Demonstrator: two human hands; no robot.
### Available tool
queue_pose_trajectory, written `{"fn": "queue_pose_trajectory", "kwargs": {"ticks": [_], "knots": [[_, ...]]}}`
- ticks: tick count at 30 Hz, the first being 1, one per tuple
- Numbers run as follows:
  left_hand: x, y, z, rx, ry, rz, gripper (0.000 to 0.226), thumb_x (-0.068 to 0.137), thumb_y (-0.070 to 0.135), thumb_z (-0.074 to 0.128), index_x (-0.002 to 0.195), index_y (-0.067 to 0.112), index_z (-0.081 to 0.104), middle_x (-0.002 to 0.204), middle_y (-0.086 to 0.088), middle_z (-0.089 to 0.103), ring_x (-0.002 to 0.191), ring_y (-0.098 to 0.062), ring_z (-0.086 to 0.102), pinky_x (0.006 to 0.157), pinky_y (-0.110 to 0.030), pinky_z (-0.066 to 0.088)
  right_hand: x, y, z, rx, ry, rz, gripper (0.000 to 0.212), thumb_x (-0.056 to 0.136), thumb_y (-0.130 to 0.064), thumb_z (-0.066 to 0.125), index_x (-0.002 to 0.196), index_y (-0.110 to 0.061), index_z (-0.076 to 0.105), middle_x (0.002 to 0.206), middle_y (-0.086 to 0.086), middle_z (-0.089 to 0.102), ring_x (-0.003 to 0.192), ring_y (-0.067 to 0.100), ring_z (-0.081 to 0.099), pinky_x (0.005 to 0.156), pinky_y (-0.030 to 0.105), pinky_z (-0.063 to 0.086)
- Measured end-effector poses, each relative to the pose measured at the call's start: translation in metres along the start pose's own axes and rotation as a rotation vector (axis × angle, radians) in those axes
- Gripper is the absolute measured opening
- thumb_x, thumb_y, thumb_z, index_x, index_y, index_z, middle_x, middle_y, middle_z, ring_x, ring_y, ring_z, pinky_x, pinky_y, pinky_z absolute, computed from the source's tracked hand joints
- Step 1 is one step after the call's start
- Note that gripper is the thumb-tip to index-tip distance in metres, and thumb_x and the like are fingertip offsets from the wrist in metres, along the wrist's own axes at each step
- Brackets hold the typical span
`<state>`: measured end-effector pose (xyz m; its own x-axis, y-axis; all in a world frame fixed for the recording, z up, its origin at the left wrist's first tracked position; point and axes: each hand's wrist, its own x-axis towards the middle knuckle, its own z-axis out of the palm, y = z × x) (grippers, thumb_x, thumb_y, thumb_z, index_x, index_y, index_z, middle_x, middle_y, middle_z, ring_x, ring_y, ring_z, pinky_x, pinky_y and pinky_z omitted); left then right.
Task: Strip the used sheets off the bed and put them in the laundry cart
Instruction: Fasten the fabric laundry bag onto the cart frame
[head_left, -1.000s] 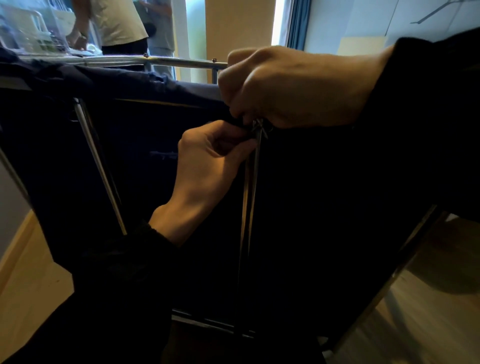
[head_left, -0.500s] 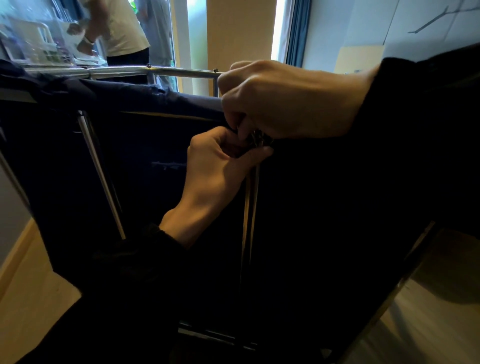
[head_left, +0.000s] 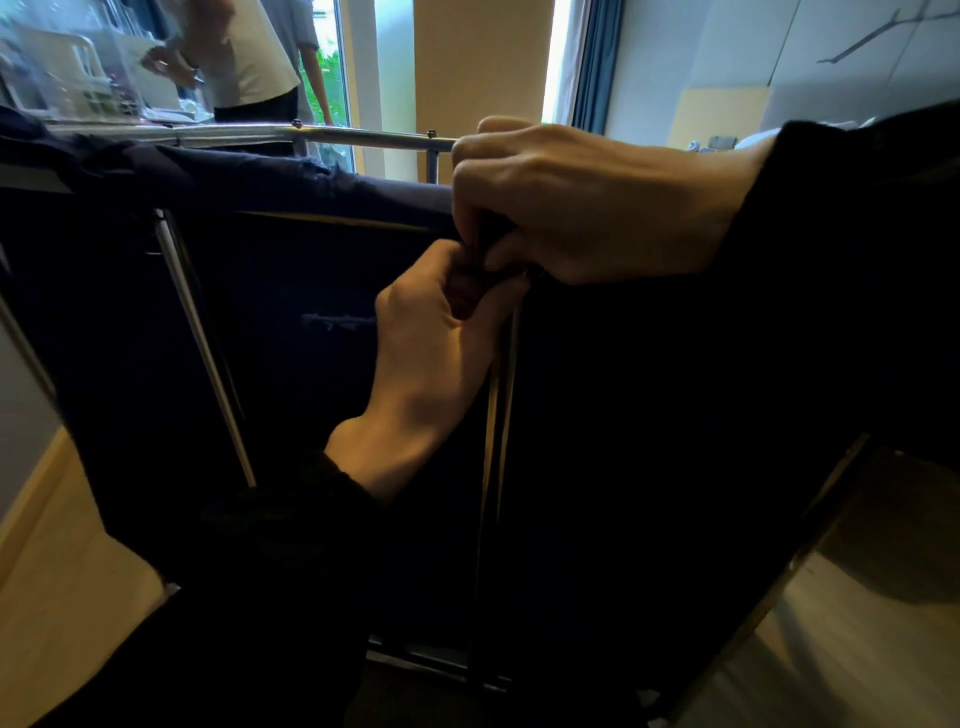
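The laundry cart (head_left: 291, 322) fills the middle of the view: a dark cloth bag hung on a metal tube frame (head_left: 363, 137). My right hand (head_left: 587, 202) reaches in from the right and pinches the bag's top edge at a corner post. My left hand (head_left: 436, 353) comes up from below and pinches the same spot, its fingertips touching those of the right hand. What lies between the fingers is hidden. No sheets or bed are clearly visible.
Behind the cart a person in a light shirt (head_left: 244, 57) stands at a window beside a cluttered surface (head_left: 78, 88). A blue curtain (head_left: 597, 62) hangs at the right. Light wooden floor (head_left: 67, 587) shows at both lower corners.
Both hands stay pinched at the same corner of the cart bag. The cart and hands have dropped slightly in the picture as my head tilted. The person behind shifted an arm.
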<state>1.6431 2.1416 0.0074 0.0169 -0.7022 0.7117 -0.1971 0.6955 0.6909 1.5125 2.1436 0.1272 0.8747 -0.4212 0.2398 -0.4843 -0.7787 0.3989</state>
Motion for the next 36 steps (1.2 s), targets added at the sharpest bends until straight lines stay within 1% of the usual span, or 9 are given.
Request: {"fn": "queue_pose_trajectory", "kwargs": {"ticks": [4,8,12,18,22,27,30,33,36], "knots": [[0.000,-0.003,0.001,0.097,0.033,0.082,0.021,0.084,0.027,0.069,0.089,0.007,0.064,0.084,-0.006,0.068,0.076,-0.017,0.065,0.068,-0.038,0.051,0.000,0.001,0.001,0.034,0.026,0.037,0.009,0.077,-0.012,0.050,0.086,-0.010,0.053,0.087,-0.004,0.044,0.079,0.012,0.036,0.066,0.018,0.023],[0.005,-0.003,0.001,0.047,0.024,0.110,0.010,0.083,0.015,0.069,0.086,0.008,0.062,0.078,-0.003,0.068,0.069,-0.007,0.062,0.062,-0.023,0.048,-0.002,-0.002,0.001,0.069,0.037,0.045,0.012,0.076,-0.016,0.040,0.084,-0.013,0.048,0.086,-0.005,0.043,0.079,0.006,0.033,0.066,0.017,0.024],[0.004,-0.004,0.005,0.092,0.040,0.132,0.010,0.083,0.018,0.065,0.086,0.013,0.056,0.078,-0.005,0.064,0.070,-0.016,0.060,0.062,-0.030,0.046,-0.007,-0.002,0.006,0.114,0.119,0.057,0.017,0.082,-0.015,0.040,0.085,-0.004,0.053,0.088,-0.001,0.044,0.083,0.007,0.034,0.069,0.017,0.026],[0.004,-0.004,0.004,0.190,0.030,0.163,0.017,0.089,0.021,0.057,0.097,0.005,0.058,0.082,-0.003,0.061,0.075,-0.014,0.054,0.063,-0.020,0.033,-0.001,0.005,0.015,0.064,0.157,0.179,0.035,0.087,-0.036,0.054,0.111,-0.012,0.054,0.121,0.011,0.049,0.107,0.023,0.046,0.089,0.032,0.039],[0.008,-0.004,-0.005,0.194,-0.010,0.168,0.022,0.088,0.023,0.060,0.099,0.004,0.061,0.084,-0.004,0.067,0.076,-0.017,0.061,0.064,-0.022,0.042,0.007,0.007,0.014,0.208,0.090,0.303,0.042,0.090,-0.029,0.059,0.126,-0.011,0.049,0.118,0.007,0.058,0.096,0.016,0.054,0.079,0.024,0.042],[0.015,0.005,-0.022,0.281,-0.044,0.135,0.023,0.088,0.026,0.062,0.084,0.004,0.064,0.071,-0.002,0.064,0.063,-0.013,0.057,0.059,-0.028,0.044,0.010,0.011,0.006,0.456,0.131,0.396,0.037,0.084,-0.035,0.054,0.117,-0.021,0.063,0.110,0.000,0.067,0.098,0.007,0.061,0.088,0.026,0.048],[0.027,0.020,-0.034,0.359,-0.017,0.096,0.027,0.090,0.027,0.055,0.073,0.008,0.063,0.060,0.000,0.057,0.054,-0.008,0.047,0.055,-0.027,0.039,0.009,0.015,0.004,0.663,0.118,0.415,0.029,0.087,-0.023,0.052,0.111,-0.017,0.068,0.102,-0.005,0.068,0.092,-0.006,0.061,0.083,0.019,0.050],[0.047,0.039,-0.042,0.408,-0.027,0.012,0.029,0.089,0.032,0.052,0.074,0.010,0.066,0.062,-0.003,0.061,0.055,-0.017,0.054,0.057,-0.034,0.046,0.006,0.019,0.000,0.832,0.087,0.494,0.025,0.091,-0.008,0.052,0.108,-0.011,0.070,0.094,-0.007,0.067,0.082,-0.012,0.058,0.076,0.005,0.041],[0.065,0.056,-0.043,0.508,-0.120,-0.055,0.029,0.088,0.034,0.050,0.078,0.012,0.066,0.067,-0.003,0.064,0.061,-0.026,0.061,0.059,-0.041,0.050,0.001,0.020,-0.017,0.898,0.028,0.517,0.025,0.091,-0.009,0.052,0.109,-0.011,0.070,0.096,-0.008,0.066,0.086,-0.009,0.059,0.077,0.006,0.041]]}}
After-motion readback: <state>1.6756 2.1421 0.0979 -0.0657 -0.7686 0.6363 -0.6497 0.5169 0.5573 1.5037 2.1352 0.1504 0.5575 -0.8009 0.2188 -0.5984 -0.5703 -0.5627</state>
